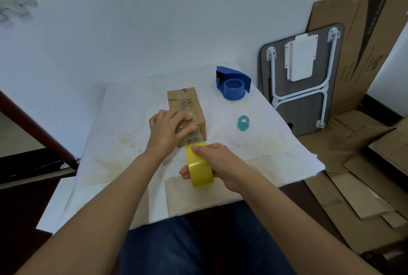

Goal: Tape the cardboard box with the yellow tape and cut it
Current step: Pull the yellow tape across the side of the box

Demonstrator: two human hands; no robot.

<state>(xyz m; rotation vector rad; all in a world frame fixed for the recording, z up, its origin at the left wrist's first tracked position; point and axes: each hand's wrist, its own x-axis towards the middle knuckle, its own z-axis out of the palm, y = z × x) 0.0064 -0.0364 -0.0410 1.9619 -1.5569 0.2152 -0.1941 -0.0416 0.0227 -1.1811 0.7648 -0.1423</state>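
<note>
A small cardboard box [185, 102] lies on the white-covered table [123, 124], its long side pointing away from me. My left hand [169, 130] presses flat on the box's near top edge, fingers over the tape strip. The yellow tape roll [202, 173] is just in front of the box, and my right hand [217, 164] grips it, thumb on top and fingers through the core. A stretch of yellow tape [194, 146] runs from the roll up onto the box's near end. A small teal cutter [243, 122] sits to the right of the box.
A blue tape dispenser [233, 83] stands at the table's far right corner. A folded small table [302, 80] and flattened cardboard sheets [364, 164] lean and lie to the right. The white wall is close behind the table. My legs are under the table's near edge.
</note>
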